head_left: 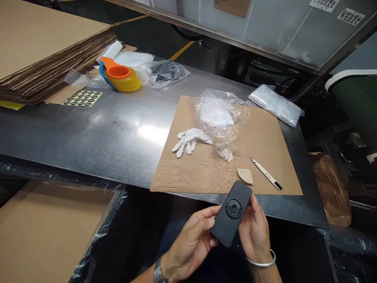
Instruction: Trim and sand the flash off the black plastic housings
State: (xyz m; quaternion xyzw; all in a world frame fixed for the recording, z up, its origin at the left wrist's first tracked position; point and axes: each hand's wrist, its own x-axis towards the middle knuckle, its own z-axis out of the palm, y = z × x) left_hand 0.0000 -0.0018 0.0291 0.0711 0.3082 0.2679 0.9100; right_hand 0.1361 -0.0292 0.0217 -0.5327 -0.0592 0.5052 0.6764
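Both my hands hold a flat black rectangular part (pixel 232 213) with a round ribbed disc in its middle, just in front of the metal table's near edge. My left hand (pixel 190 245) grips its lower left side, and a metal watch is on that wrist. On the right edge sits my right hand (pixel 255 232), which wears a silver bangle. Just beyond the part, on a brown cardboard sheet (pixel 206 173), lie a small beige wedge (pixel 245 175) and a thin white craft knife (pixel 266 173).
A white glove (pixel 190 140) and crumpled clear plastic bag (pixel 220 118) lie on the cardboard sheet. Farther back are an orange and yellow tape dispenser (pixel 120 75), a sticker sheet (pixel 82 98), bagged items and a cardboard stack (pixel 44 43). A lined carton (pixel 53 232) stands below left.
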